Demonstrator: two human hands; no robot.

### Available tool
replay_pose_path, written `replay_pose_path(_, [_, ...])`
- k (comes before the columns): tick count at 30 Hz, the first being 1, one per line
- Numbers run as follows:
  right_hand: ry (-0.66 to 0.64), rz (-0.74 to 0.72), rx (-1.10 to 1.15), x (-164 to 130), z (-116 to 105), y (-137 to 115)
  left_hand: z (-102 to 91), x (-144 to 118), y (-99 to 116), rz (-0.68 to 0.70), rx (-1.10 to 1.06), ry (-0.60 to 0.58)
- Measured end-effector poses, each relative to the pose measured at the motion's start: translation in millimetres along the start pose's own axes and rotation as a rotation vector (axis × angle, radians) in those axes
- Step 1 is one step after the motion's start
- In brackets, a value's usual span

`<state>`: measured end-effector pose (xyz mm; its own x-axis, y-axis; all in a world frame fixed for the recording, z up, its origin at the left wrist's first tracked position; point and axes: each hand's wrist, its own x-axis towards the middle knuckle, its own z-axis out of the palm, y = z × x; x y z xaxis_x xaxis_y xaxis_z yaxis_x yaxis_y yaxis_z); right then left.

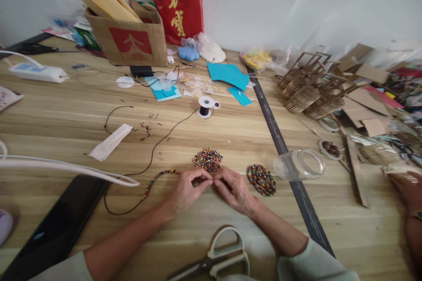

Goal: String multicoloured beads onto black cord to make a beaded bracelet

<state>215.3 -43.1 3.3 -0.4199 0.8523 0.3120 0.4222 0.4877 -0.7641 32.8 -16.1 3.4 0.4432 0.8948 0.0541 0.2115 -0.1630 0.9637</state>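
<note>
- Cord [154, 151], thin and dark, runs from the spool [205, 107] across the wooden table [231, 136], loops near the phone, then comes back carrying a strung row of beads [158, 178] up to the hands.
- Left hand [186, 191] and right hand [234, 189] meet fingertip to fingertip just below the nearer bead pile [207, 159]. Both are pinched closed on something tiny at the meeting point; presumably the cord end and a bead, but it is too small to confirm.
- Second bead pile [262, 180] sits just right of the right hand, touching nothing. A clear jar [300, 164] lies on its side beyond it, over the dark table seam.
- Scissors [219, 259] lie near the table edge between the forearms.
- Risks, as I judge them:
  - pinch slips and the cord end drops, so strung beads slide off the free end;
  - a wrist sweep scatters either loose pile, since both sit close to the hands and the beads are round;
  - slack loop near the phone [56, 228] could snag and tug the cord.
- Hard to see: fingertips hide the cord end and any bead; scissor blades are cut off at the bottom edge; another person's hand [407, 186] at far right is partly out of frame, near cardboard scraps.
</note>
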Motion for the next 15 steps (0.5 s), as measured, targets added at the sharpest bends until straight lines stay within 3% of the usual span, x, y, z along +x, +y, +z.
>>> replay_pose_path(15, [0.010,-0.015,0.033,0.6,0.0,1.4,0.0,2.1,-1.2,0.037,0.086,0.023])
